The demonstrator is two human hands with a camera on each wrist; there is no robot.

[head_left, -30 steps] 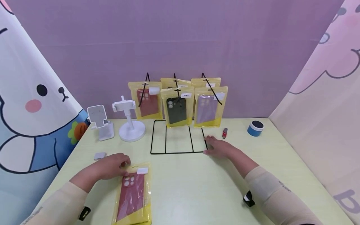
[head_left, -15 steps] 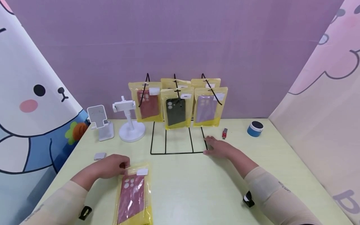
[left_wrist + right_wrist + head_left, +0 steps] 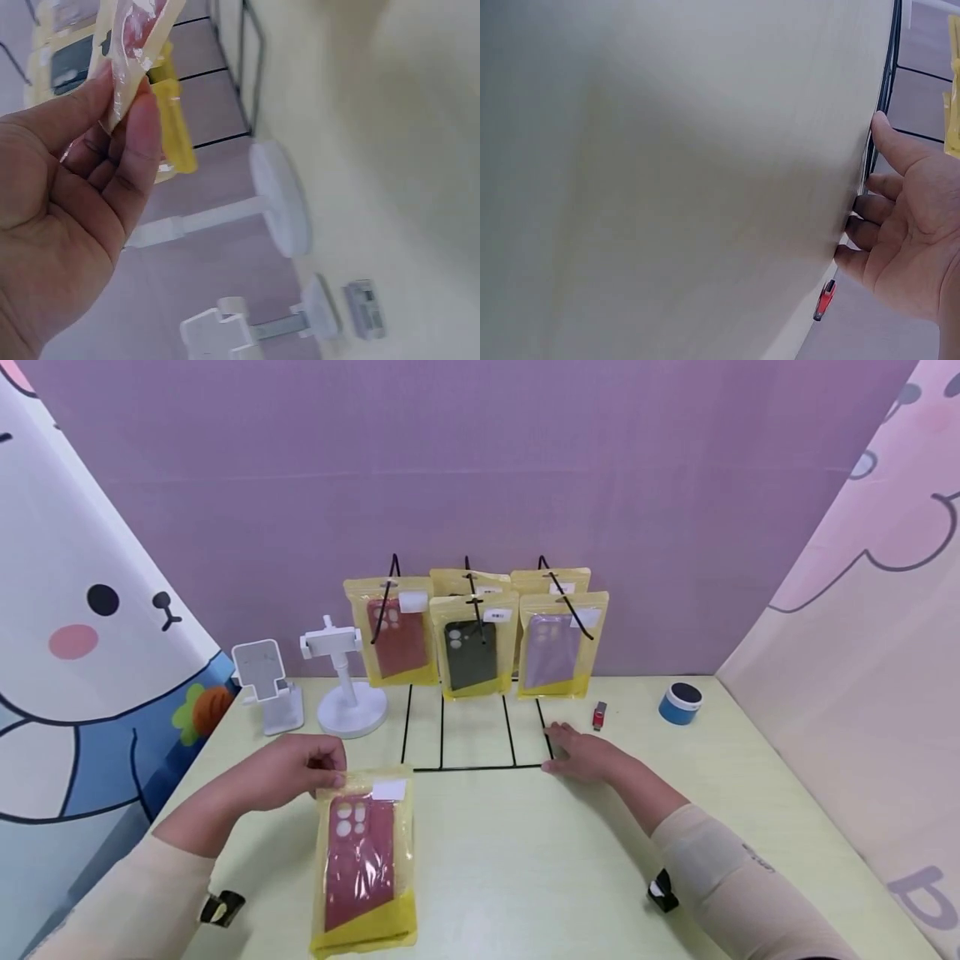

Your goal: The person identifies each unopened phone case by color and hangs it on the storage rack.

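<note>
My left hand (image 3: 288,772) pinches the upper left corner of a yellow-edged clear pouch (image 3: 402,852) holding a dark red phone case (image 3: 360,868). In the left wrist view, thumb and fingers grip the pouch's edge (image 3: 124,97). The pouch stands tilted over the front left of the table, its white label facing up. My right hand (image 3: 581,753) rests at the front right corner of a black wire display rack (image 3: 480,768), thumb and fingertips (image 3: 881,124) against its base. On the rack's three arms hang several pouched phone cases: red (image 3: 397,639), black (image 3: 471,656) and purple (image 3: 551,652) in front.
Two white phone stands, one flat-backed (image 3: 258,668) and one round-based (image 3: 352,710), stand left of the rack. A small grey block (image 3: 365,309) lies near them. Right of the rack are a red USB stick (image 3: 599,716) and a blue jar (image 3: 678,706). A purple backdrop (image 3: 480,468) rises behind.
My left hand has lifted the red-case pouch's top end up from the table, tilting it upright and slightly right. The hanging pouches sway a little. My right hand stays at the rack.
</note>
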